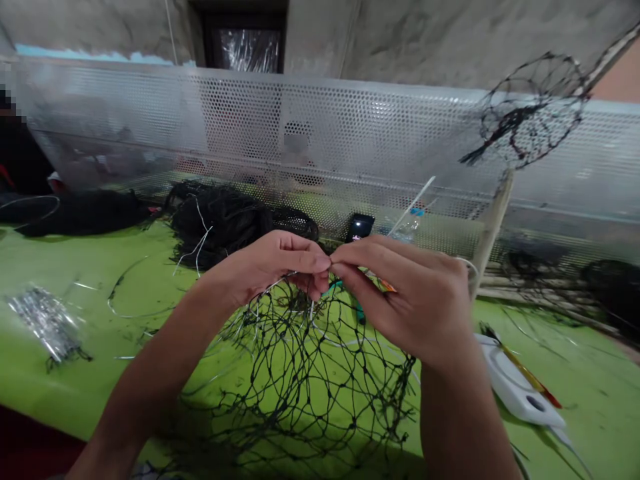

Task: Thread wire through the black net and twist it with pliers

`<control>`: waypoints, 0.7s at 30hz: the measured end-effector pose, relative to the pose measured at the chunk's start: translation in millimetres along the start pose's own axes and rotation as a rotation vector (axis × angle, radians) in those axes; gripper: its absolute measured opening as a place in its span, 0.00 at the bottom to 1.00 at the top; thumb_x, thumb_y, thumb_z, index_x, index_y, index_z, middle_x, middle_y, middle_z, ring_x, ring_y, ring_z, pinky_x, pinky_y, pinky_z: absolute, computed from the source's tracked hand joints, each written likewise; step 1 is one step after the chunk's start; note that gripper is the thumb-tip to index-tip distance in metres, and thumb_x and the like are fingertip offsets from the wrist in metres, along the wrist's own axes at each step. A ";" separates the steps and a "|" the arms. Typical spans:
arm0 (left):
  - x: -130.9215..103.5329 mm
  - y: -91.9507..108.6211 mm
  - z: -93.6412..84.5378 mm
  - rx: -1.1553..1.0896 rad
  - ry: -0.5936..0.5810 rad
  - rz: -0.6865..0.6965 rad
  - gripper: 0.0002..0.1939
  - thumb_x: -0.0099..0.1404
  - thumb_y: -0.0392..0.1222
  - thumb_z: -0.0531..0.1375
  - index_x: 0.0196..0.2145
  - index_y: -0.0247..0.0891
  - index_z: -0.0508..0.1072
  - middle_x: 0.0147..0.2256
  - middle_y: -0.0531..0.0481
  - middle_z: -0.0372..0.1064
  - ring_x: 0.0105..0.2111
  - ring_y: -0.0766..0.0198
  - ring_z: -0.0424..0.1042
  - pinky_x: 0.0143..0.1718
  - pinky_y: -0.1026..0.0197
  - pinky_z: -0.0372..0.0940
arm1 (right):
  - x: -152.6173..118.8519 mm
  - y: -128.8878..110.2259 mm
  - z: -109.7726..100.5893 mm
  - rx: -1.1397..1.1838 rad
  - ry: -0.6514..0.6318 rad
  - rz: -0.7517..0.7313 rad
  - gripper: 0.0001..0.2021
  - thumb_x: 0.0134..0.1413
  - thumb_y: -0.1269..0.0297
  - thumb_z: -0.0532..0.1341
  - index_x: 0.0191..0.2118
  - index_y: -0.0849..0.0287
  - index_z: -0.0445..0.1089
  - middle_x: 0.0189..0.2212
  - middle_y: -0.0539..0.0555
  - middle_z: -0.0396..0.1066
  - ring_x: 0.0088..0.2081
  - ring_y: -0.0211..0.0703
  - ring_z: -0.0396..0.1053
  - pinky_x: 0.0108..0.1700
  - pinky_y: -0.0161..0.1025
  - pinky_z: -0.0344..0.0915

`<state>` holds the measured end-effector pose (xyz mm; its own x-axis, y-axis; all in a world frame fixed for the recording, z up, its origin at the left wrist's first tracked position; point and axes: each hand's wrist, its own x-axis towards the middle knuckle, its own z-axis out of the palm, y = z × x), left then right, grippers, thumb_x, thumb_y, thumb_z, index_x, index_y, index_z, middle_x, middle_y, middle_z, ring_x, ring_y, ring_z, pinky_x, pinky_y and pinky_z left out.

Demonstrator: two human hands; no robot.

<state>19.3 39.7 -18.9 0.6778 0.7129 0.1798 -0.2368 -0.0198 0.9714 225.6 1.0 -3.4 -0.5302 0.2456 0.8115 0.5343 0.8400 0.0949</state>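
Note:
Black knotted netting (pixel 310 380) hangs and spreads below my hands over the green tabletop. My left hand (pixel 285 263) is closed at the net's upper edge, thumb against the fingers, with some mesh running under it. Fingertips of my right hand (pixel 410 287) are pinched together and meet the left thumb tip. What lies in that pinch is a thin dark strand, most likely part of the net, largely hidden by the fingers. Pale thin cord (pixel 313 312) runs along the net's top near my left fingers.
A heap of black net (pixel 220 217) lies behind my left hand, near a phone (pixel 360 228). A silvery bundle (pixel 47 323) sits at left. On the right are a white power strip (pixel 520 383), a yellow-handled tool (pixel 530 373) and a wooden post (pixel 493 233). A perforated screen (pixel 240 113) stands behind.

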 end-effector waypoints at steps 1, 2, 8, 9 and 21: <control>0.3 0.6 -0.3 0.026 0.013 0.015 0.16 0.54 0.49 0.76 0.27 0.34 0.79 0.26 0.51 0.76 0.26 0.67 0.74 0.34 0.64 0.71 | 0.0 0.4 -0.1 0.005 -0.013 0.015 0.07 0.66 0.74 0.62 0.40 0.55 0.75 0.33 0.48 0.80 0.31 0.34 0.77 0.35 0.32 0.70; 0.3 1.3 -0.6 0.058 0.027 0.033 0.15 0.53 0.48 0.76 0.27 0.34 0.80 0.26 0.50 0.76 0.27 0.67 0.75 0.35 0.64 0.72 | -0.1 0.8 -0.4 0.018 -0.029 0.029 0.06 0.67 0.73 0.62 0.40 0.55 0.75 0.32 0.48 0.80 0.31 0.34 0.77 0.35 0.32 0.70; -4.5 5.0 -3.6 0.230 0.061 0.073 0.11 0.57 0.47 0.75 0.28 0.37 0.82 0.28 0.48 0.80 0.28 0.65 0.77 0.35 0.62 0.74 | -0.8 -0.6 -3.1 0.073 -0.102 0.098 0.06 0.68 0.71 0.62 0.41 0.54 0.76 0.32 0.47 0.80 0.30 0.35 0.76 0.35 0.33 0.70; -5.6 5.8 -4.1 0.238 0.051 0.068 0.11 0.57 0.47 0.75 0.28 0.38 0.82 0.28 0.48 0.80 0.27 0.65 0.77 0.35 0.62 0.74 | -0.7 -1.6 -3.5 0.074 -0.108 0.103 0.06 0.68 0.71 0.62 0.41 0.54 0.76 0.32 0.46 0.80 0.30 0.35 0.76 0.35 0.34 0.70; -10.6 10.5 -4.2 0.362 0.051 0.030 0.09 0.54 0.44 0.75 0.29 0.38 0.83 0.26 0.50 0.79 0.26 0.65 0.77 0.31 0.64 0.73 | 3.0 -10.5 -3.9 0.122 -0.115 0.159 0.06 0.65 0.73 0.64 0.38 0.56 0.77 0.30 0.45 0.80 0.28 0.31 0.75 0.34 0.31 0.66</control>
<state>6.7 34.8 -11.3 0.6364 0.7423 0.2097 0.0120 -0.2813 0.9595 220.9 -9.0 0.3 -0.5210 0.4268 0.7392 0.5369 0.8371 -0.1049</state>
